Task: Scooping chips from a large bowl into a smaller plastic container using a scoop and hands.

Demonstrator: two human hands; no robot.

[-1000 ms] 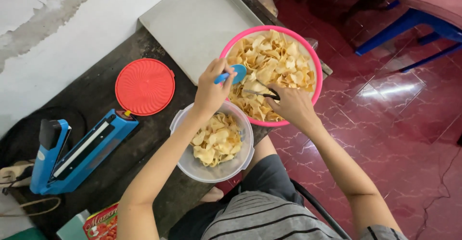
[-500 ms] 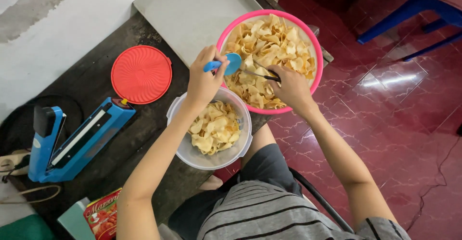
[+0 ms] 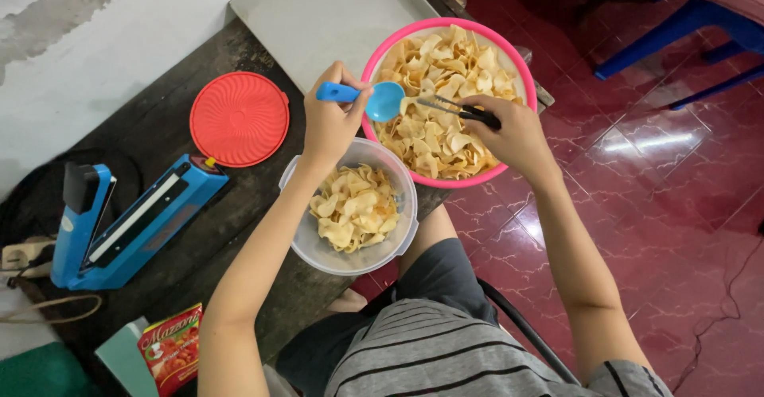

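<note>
My left hand point(image 3: 330, 122) grips a blue plastic spoon point(image 3: 368, 99), its bowl over the near-left rim of a pink basin point(image 3: 509, 47) full of pale yellow chips point(image 3: 442, 87). My right hand point(image 3: 509, 130) holds a dark metal fork or tongs point(image 3: 454, 109) whose tips lie on the chips in the basin. Below the left hand stands a clear round plastic container point(image 3: 306, 238), partly filled with the same chips point(image 3: 354, 210).
A red round lid point(image 3: 239, 118) lies on the dark wooden bench point(image 3: 171, 87). A blue heat sealer point(image 3: 127, 226) sits at the left, a red packet point(image 3: 175, 349) near the bottom. A grey board point(image 3: 318, 15) lies behind the basin. Blue chair legs point(image 3: 684, 27) stand on the red tiled floor.
My left hand has lifted the blue spoon up from the container's edge to the basin's rim. The right hand stays on the chips with its tool.
</note>
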